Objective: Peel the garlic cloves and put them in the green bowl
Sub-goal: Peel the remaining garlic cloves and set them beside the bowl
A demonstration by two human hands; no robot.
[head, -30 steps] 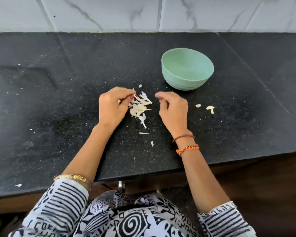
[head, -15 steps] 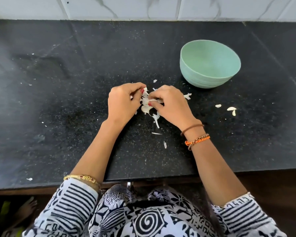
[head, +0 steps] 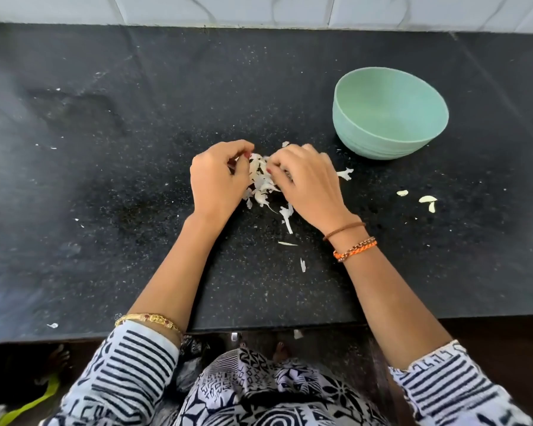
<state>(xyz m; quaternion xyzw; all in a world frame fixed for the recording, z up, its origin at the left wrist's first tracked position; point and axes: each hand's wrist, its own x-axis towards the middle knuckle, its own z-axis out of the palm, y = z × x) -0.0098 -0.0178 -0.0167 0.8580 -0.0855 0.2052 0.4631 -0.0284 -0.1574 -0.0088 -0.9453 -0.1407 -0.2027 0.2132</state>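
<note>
Both hands, left hand (head: 217, 179) and right hand (head: 305, 176), meet with fingers curled over the pile of garlic skins (head: 262, 182) on the black surface (head: 136, 210), apparently pinching a hidden clove, while the green bowl (head: 390, 115) waits near the right hand, seemingly for easy dropping.

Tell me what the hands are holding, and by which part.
Both hands, left hand and right hand, pinch at the garlic skins with fingertips; the exact part is hidden.

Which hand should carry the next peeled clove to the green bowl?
Probably right. The right hand lies on the green bowl's side; the left hand would have to cross over it.
</note>
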